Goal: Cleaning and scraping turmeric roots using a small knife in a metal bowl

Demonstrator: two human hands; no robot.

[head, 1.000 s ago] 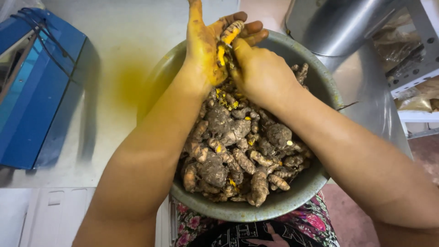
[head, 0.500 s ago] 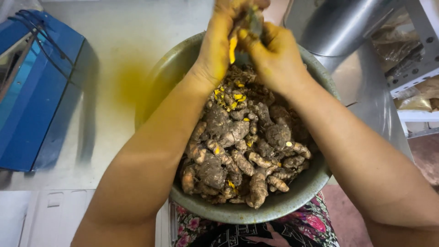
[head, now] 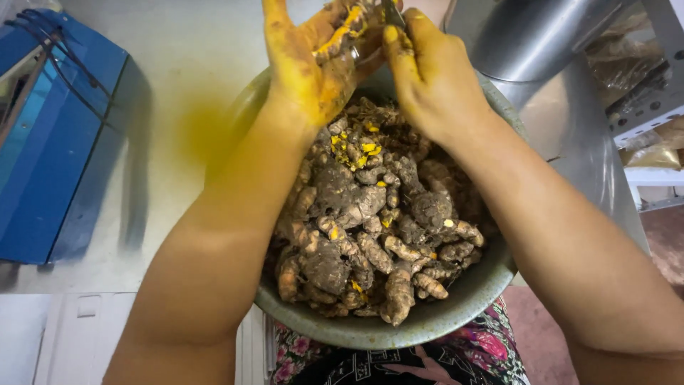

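The pale tabletop (head: 107,214) takes up most of the view, with a yellow stain on it at about nine o'clock from the bowl. A blue box-like machine (head: 50,135) sits farther out toward nine o'clock, and a grey metal chute (head: 541,36) slants in at one o'clock.

The round metal bowl (head: 427,324) rests against the person's lap, heaped with knobbly, earth-brown turmeric roots (head: 370,228). Going by the pile, most of the work is left: nearly all the roots are brown and whole, and only a scatter of bright yellow cut bits (head: 360,150) lies at the twelve o'clock side of the heap.

Above that edge both hands meet. The left hand (head: 306,64), stained deep yellow, has its fingers curled around one turmeric piece (head: 342,32), whose orange-yellow flesh shows along one side. The right hand (head: 427,78) comes in from one o'clock with its fingers closed around what looks like a small blade (head: 392,13) set against that piece; the top of the picture cuts it off, so I cannot say what kind of tool it is.
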